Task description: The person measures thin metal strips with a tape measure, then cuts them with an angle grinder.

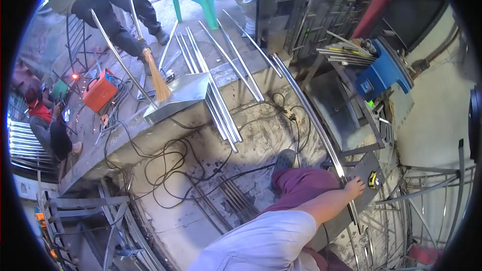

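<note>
Long metal tubing (pixel 311 114) directly under the left hand (pixel 353 187), its fingers (pixel 360 184) closed or loose: unclear.

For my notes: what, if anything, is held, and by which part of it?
The left hand lies over long shiny tubing, toward its lower end; whether it grips cannot be told.

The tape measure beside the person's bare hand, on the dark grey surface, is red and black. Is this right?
Not quite: the head view shows the tape measure is yellow and black. It does lie beside the bare hand, on the dark grey surface.
</note>
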Action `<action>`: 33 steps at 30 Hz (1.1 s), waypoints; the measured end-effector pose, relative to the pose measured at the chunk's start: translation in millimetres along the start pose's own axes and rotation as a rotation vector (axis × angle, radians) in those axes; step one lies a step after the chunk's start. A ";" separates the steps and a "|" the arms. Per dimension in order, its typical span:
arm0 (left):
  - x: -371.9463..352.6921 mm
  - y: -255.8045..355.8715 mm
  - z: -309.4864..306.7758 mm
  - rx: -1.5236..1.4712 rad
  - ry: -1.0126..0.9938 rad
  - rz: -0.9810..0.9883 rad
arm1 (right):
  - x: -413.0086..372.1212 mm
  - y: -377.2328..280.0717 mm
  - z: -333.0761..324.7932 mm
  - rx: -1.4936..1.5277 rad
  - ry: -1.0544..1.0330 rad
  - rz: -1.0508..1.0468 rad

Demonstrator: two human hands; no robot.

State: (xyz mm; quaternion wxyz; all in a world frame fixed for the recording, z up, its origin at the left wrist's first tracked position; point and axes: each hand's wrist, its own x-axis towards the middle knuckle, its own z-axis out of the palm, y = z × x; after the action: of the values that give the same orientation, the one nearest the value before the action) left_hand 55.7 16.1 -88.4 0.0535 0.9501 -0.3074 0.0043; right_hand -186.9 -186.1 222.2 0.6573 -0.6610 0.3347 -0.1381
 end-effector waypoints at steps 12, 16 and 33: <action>-20.4 -36.7 -41.0 -0.150 -0.038 -0.124 | -24.4 0.9 60.9 -0.061 -0.072 -0.026; -29.1 -34.8 -46.0 -0.171 0.041 -0.134 | -29.5 3.6 62.5 -0.054 -0.083 -0.033; -71.4 -46.2 -62.1 -0.152 0.199 -0.119 | -39.3 14.3 40.3 -0.014 -0.111 -0.057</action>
State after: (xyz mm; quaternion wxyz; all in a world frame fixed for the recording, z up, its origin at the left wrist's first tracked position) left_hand 26.4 101.4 -34.1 0.1554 0.9547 -0.2433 0.0720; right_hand -194.5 -129.0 214.7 0.6660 -0.6813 0.2800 -0.1176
